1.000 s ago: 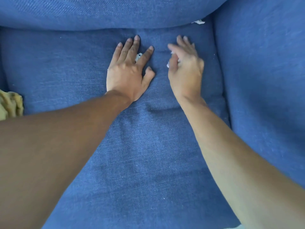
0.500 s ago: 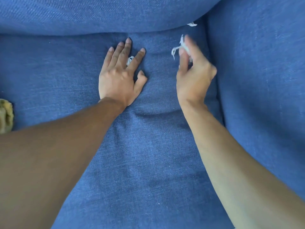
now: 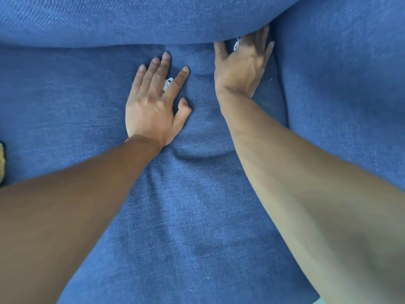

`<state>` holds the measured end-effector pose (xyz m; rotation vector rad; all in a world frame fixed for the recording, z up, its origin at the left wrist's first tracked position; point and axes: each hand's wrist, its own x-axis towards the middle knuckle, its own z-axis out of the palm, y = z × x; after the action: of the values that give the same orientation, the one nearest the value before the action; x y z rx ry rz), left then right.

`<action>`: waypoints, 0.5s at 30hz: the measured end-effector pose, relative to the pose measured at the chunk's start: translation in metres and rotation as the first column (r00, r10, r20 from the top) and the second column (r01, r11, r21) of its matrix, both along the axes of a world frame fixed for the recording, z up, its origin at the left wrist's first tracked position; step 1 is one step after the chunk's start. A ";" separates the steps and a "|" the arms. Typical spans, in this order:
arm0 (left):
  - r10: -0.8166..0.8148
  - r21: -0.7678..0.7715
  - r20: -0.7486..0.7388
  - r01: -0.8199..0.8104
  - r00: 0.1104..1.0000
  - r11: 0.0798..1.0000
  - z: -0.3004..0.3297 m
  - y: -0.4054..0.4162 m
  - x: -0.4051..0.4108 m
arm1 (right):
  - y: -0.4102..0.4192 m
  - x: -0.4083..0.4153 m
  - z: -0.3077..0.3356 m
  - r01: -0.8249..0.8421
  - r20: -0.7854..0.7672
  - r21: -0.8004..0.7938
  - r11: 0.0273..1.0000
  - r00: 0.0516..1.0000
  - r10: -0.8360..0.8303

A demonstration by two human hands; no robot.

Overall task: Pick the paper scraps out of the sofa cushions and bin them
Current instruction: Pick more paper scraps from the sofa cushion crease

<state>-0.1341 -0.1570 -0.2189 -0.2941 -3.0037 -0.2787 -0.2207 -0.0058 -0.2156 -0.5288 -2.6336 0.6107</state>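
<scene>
My left hand lies flat, fingers spread, on the blue seat cushion. A white paper scrap peeks out between its index and middle fingers. My right hand reaches into the far right corner, its fingertips tucked under the bulging back cushion. A second white paper scrap shows between its thumb and index finger, right at the crease. Whether more paper lies deeper in the crease is hidden.
The blue sofa arm rises right beside my right hand. A yellow-green fabric thing pokes in at the left edge of the seat.
My right hand lifted a scrap off the seat, then moved up and right into the corner crease under the back cushion. My left hand stayed flat on its scrap.
</scene>
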 end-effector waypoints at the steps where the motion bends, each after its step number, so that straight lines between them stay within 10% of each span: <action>1: 0.002 0.000 0.002 -0.002 1.000 1.000 0.000 0.000 0.000 | 0.000 0.001 -0.001 -0.022 -0.068 0.019 1.000 0.997 0.023; 7: -0.001 0.007 -0.006 0.002 1.000 1.000 0.000 0.000 -0.001 | 0.000 0.008 0.008 -0.147 -0.206 0.025 0.989 0.967 0.149; 15: 0.005 0.047 -0.033 -0.003 0.999 0.999 0.007 0.001 0.000 | 0.004 0.051 0.015 -0.440 0.018 -0.057 0.896 0.897 0.441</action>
<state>-0.1341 -0.1559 -0.2117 -0.2850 -2.9606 -0.3400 -0.1700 -0.0021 -0.2005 0.0604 -2.7883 0.8083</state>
